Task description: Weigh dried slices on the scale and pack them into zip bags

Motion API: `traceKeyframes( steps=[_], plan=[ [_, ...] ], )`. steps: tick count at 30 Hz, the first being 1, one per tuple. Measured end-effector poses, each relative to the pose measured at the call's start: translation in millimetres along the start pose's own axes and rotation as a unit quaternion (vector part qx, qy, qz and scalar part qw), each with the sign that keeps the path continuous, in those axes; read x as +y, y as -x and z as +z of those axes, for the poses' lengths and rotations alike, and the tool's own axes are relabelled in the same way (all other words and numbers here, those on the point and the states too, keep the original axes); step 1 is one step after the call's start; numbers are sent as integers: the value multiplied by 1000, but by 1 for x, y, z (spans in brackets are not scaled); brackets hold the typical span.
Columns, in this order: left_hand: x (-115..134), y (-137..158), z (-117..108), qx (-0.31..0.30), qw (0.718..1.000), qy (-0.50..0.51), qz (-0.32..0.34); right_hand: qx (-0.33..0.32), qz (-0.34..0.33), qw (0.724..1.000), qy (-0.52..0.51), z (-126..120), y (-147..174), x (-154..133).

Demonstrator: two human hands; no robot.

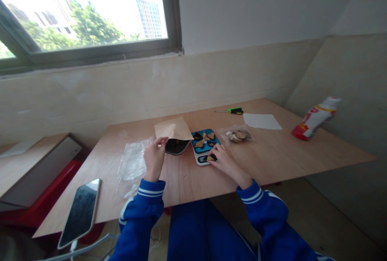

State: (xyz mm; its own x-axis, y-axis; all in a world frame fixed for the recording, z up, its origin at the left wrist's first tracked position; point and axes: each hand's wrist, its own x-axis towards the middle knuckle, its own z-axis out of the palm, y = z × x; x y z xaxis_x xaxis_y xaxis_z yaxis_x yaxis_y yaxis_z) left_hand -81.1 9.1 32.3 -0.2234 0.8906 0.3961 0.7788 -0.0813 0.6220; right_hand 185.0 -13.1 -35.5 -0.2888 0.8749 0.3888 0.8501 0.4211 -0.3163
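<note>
Closest to me, a black-screened rectangular phone (81,212) is jutting over the near edge of the pale wooden desk (269,154). My hands are working apart: the right hand (225,159) is pinching a brown-and-black dried piece (211,158) at the front panel of a blue-topped white scale (205,148), on whose platform similar pieces are lying, while the left hand (154,159) is holding the open mouth of a brown paper bag (173,128). Farther right, a clear zip bag of brown dried slices (240,136) is resting; behind it, a white paper sheet (262,121) and a green-and-black screwdriver (236,111) are lying.
</note>
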Motion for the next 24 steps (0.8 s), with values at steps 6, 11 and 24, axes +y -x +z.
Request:
traceKeyframes(
  steps=[6, 11, 24],
  plan=[
    [2, 0, -2, 1, 1000, -4, -3, 43, -3, 999, 26, -13, -23, 2],
    [0, 0, -2, -2, 1000, 3, 1, 47, 23, 997, 59, -1, -34, 10],
    [-1, 0, 2, -5, 1000, 13, -5, 52, 18, 998, -18, 8, -22, 13]
  ],
)
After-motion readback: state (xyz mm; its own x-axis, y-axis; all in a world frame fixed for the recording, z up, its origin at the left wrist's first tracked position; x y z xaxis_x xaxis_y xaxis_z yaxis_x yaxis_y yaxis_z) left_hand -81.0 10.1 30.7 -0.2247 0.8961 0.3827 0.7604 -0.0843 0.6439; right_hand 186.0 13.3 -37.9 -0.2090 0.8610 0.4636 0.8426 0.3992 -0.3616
